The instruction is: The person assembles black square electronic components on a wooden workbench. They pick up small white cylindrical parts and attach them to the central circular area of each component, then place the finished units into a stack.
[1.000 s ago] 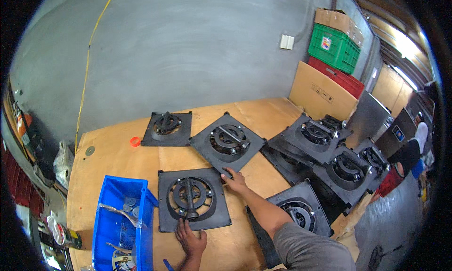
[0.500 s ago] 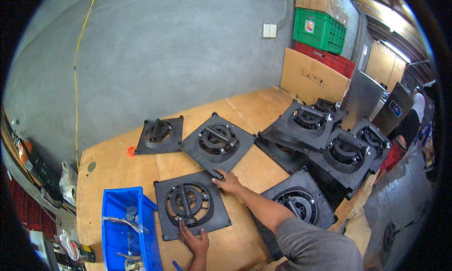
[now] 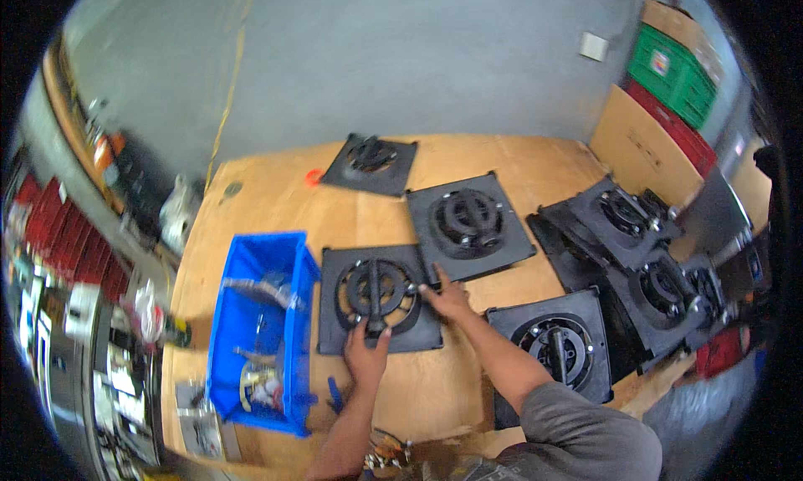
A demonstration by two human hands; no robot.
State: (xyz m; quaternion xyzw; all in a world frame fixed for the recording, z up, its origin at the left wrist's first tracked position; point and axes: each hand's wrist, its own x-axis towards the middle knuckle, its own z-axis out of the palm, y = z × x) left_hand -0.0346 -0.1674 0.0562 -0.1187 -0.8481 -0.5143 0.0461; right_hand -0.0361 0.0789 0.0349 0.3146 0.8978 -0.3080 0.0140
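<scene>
A black square plate with a round burner ring and a thick bar across it [image 3: 343, 335] lies in front of me. My left hand [image 3: 368, 355] rests at its near edge, thumb and fingers apart, fingertips by the bar's near end. My right hand [image 3: 450, 299] is between this plate and a second black burner plate [image 3: 519, 251] just beyond. Its index finger reaches the second plate's near corner, and its thumb points at the first plate's right edge. Neither hand is closed around anything that I can make out.
A blue bin [image 3: 304, 347] with small parts stands left of the plates. Another burner plate [image 3: 393, 180] lies at the back, beside a red-orange round piece [image 3: 314, 177]. One more [image 3: 590, 314] lies right of my forearm; several are piled [image 3: 615, 238] behind it. Blue-handled tool [image 3: 335, 393] nearby.
My view has swung left and down. The second plate has turned clockwise, sitting more squarely beside the first. My right hand has come down off its corner; my left stays by the bar.
</scene>
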